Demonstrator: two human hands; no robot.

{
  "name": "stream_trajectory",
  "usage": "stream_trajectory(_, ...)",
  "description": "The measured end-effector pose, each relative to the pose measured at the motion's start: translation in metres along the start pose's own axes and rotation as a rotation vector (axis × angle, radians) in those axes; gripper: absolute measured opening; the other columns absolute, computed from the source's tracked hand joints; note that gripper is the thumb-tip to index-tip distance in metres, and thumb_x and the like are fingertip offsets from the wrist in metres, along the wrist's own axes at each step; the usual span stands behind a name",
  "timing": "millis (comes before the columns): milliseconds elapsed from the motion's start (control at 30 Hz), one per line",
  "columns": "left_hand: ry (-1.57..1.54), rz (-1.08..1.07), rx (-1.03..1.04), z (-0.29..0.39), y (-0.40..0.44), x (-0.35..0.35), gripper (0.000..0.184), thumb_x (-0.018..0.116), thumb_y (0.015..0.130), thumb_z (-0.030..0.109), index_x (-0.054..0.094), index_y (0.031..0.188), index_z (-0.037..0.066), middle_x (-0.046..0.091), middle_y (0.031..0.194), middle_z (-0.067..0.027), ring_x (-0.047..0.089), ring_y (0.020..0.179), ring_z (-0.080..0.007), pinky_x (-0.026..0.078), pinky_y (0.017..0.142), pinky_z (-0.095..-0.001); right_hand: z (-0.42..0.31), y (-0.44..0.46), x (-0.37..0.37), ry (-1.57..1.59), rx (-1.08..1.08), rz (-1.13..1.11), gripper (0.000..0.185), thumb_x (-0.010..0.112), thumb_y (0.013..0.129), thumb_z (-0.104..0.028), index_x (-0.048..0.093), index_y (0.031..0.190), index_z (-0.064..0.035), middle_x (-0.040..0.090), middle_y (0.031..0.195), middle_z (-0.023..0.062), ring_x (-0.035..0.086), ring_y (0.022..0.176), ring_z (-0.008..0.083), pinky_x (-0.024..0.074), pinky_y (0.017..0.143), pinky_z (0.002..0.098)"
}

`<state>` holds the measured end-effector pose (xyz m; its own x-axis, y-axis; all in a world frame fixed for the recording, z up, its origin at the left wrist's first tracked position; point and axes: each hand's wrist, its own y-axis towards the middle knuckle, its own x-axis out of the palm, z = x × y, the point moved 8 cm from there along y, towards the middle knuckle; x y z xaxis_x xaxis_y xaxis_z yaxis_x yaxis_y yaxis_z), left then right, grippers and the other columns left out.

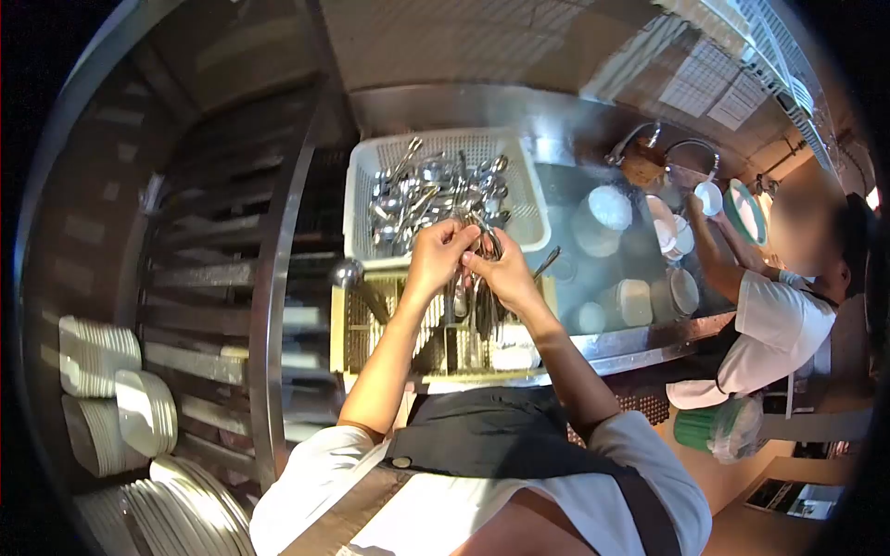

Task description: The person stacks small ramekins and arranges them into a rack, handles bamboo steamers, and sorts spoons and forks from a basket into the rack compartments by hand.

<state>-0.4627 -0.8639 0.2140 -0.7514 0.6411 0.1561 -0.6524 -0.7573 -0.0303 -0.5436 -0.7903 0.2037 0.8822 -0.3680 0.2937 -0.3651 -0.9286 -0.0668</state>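
Over the near edge of a white basket (355, 222), left hand (434, 259) and right hand (505, 271) close together, fingertips nearly meeting, both clamped on held cutlery (486, 245), metal pieces bunched between thumbs and fingers; exact count can't be told. Basket has perforated walls, full of loose cutlery (403, 206), spoons and other shiny pieces, jumbled at all angles. Directly below the hands, nearer the body: yellowish rack (339, 326), divided into compartments, more upright cutlery (477, 320) in its middle part, partly hidden by the hands and forearms. Round metal piece with dark handle (347, 272) at the rack's far left corner. Right of basket and rack: sink (560, 185), blue-grey inside, several white containers (607, 215) standing in it, some stacked or tilted. Brown pot (642, 162) near the taps at the far side. Co-worker (779, 320) at right, white sleeve, one hand (694, 206) at a white cup (709, 198), well apart from the wearer's hands. Green bin (697, 428) low at right, below the sink edge. Left side: dark slatted shelf (199, 357), stacks of white dishes (100, 357) at its lower left. Papers (695, 79) on the back wall.
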Motion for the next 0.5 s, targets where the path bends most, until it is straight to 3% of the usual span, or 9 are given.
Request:
stream_trajectory(167,0.283,0.099,0.079,-0.008,-0.031,-0.031,0.024,0.059,0.093,0.019,0.063,0.079,-0.001,0.06,0.065,0.0002,0.051,0.054,-0.0051,0.037,0.048,-0.0196,0.022,-0.029,0.01,0.02,0.08,0.089,0.037,0.061,0.085,0.004,0.048,0.119,-0.0036,0.06,0.087,0.0075,0.062,0.071,0.0145,0.0516,0.053,0.0266)
stream_trajectory(200,0.161,0.217,0.154,-0.007,-0.034,-0.039,0.024,0.058,0.093,0.02,0.064,0.081,0.0,0.06,0.065,0.0025,0.051,0.058,-0.0036,0.036,0.051,-0.0187,0.022,-0.034,0.01,0.051,0.106,0.07,0.04,0.06,0.085,0.003,0.047,0.121,-0.0047,0.06,0.089,0.0079,0.062,0.071,0.015,0.0519,0.054,0.0266)
stream_trajectory(233,0.142,0.284,0.223,-0.006,-0.039,-0.048,0.03,0.057,0.095,0.024,0.063,0.08,-0.001,0.058,0.063,-0.0006,0.053,0.058,-0.0043,0.041,0.055,-0.0197,0.021,-0.039,0.009,0.081,0.131,0.053,0.042,0.06,0.085,0.003,0.047,0.124,-0.0058,0.061,0.091,0.0083,0.062,0.072,0.0155,0.0522,0.056,0.0267)
stream_trajectory(300,-0.046,0.402,0.139,-0.017,-0.046,-0.062,0.033,0.052,0.097,0.028,0.063,0.086,-0.001,0.056,0.061,0.0008,0.052,0.057,-0.0037,0.04,0.053,-0.0197,0.022,-0.044,0.001,0.089,0.148,0.081,0.047,0.058,0.085,0.004,0.045,0.129,-0.0066,0.061,0.097,0.0093,0.061,0.073,0.0153,0.0517,0.058,0.0272)
stream_trajectory(333,-0.106,0.341,0.054,-0.023,-0.051,-0.06,0.031,0.049,0.099,0.028,0.064,0.102,0.001,0.048,0.058,0.0057,0.044,0.05,-0.0031,0.032,0.046,-0.0178,0.024,-0.045,-0.004,0.174,0.126,0.088,0.049,0.057,0.086,0.004,0.044,0.132,-0.0076,0.061,0.098,0.0093,0.06,0.073,0.0144,0.0503,0.059,0.027)
stream_trajectory(433,0.138,0.253,0.1,-0.017,-0.058,-0.043,0.033,0.047,0.099,0.029,0.066,0.103,0.001,0.054,0.058,0.0028,0.051,0.054,-0.0038,0.037,0.049,-0.0208,0.019,-0.05,-0.01,0.37,0.135,0.081,0.047,0.053,0.091,0.001,0.045,0.136,-0.0096,0.061,0.095,0.006,0.053,0.074,0.0096,0.0436,0.062,0.0263)
stream_trajectory(467,0.29,0.2,0.068,-0.019,-0.059,-0.032,0.032,0.047,0.099,0.026,0.064,0.113,0.002,0.059,0.065,-0.0013,0.056,0.063,-0.0079,0.043,0.057,-0.025,0.018,-0.051,-0.012,0.402,0.118,0.082,0.045,0.052,0.091,-0.001,0.045,0.135,-0.0097,0.061,0.092,0.0049,0.052,0.073,0.0095,0.0434,0.062,0.0269)
stream_trajectory(500,0.331,0.207,0.202,-0.012,-0.061,-0.018,0.032,0.047,0.099,0.024,0.061,0.116,0.001,0.063,0.077,-0.0074,0.06,0.074,-0.0155,0.046,0.07,-0.03,0.016,-0.052,-0.014,0.431,0.1,0.081,0.043,0.052,0.092,-0.002,0.046,0.134,-0.0097,0.06,0.089,0.0037,0.052,0.072,0.0094,0.0431,0.061,0.0276)
